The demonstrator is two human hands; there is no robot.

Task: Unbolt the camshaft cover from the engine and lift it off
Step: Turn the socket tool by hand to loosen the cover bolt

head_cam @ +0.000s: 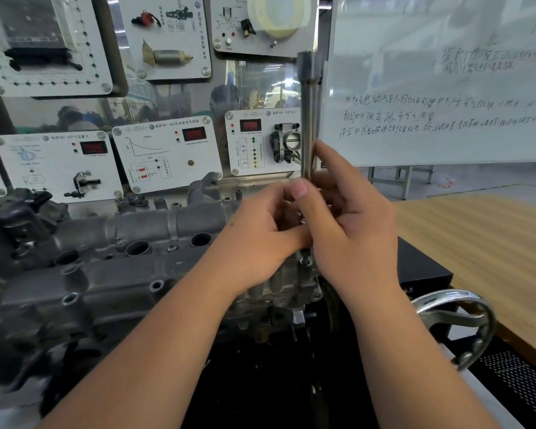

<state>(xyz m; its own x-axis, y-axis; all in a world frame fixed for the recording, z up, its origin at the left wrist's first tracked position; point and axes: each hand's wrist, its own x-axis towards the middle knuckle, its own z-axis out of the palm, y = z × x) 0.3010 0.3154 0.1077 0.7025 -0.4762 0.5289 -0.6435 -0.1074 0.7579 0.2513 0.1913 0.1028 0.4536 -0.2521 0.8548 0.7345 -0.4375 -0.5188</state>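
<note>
Both hands, left hand [260, 230] and right hand [347, 224], grasp an upright metal wrench [309, 119] over the right end of the camshaft cover [130, 243], which sits on the engine [59, 305].

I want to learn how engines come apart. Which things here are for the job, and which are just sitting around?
For the job:
- camshaft cover
- long metal tool, upright, gripped by the left hand and right hand

Just there:
- whiteboard with writing
- sensor display panels behind the engine
- metal handwheel
- wooden table
</note>
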